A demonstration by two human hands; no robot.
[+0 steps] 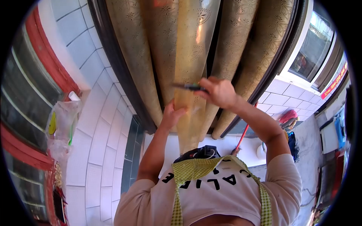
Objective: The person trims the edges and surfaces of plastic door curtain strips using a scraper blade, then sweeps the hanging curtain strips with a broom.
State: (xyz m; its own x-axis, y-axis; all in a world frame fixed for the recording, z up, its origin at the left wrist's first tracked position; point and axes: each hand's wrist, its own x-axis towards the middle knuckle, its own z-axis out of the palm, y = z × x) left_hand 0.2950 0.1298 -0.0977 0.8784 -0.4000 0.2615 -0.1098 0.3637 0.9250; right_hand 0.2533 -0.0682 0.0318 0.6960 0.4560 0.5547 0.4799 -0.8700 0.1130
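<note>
A yellowish, see-through patterned plastic strip (190, 130) hangs in front of me. At its left edge, my left hand (173, 115) grips it, thumb on the front and the other fingers behind and partly hidden. Higher up and to the right, my right hand (220, 91) is closed around a dark bladed tool (185, 86), slightly blurred, with black and green on its handle. Its tip points left across the strip; whether blade and plastic touch, I cannot tell. More patterned strips (235, 49) hang on both sides.
A dark door frame (110, 49) borders the strips, with white tiled wall (98, 150) to the left. On the left sill lies a clear plastic bag (62, 122). A red stick (244, 135) leans at lower right near a white container (261, 151). A white-framed window (309, 45) is at right.
</note>
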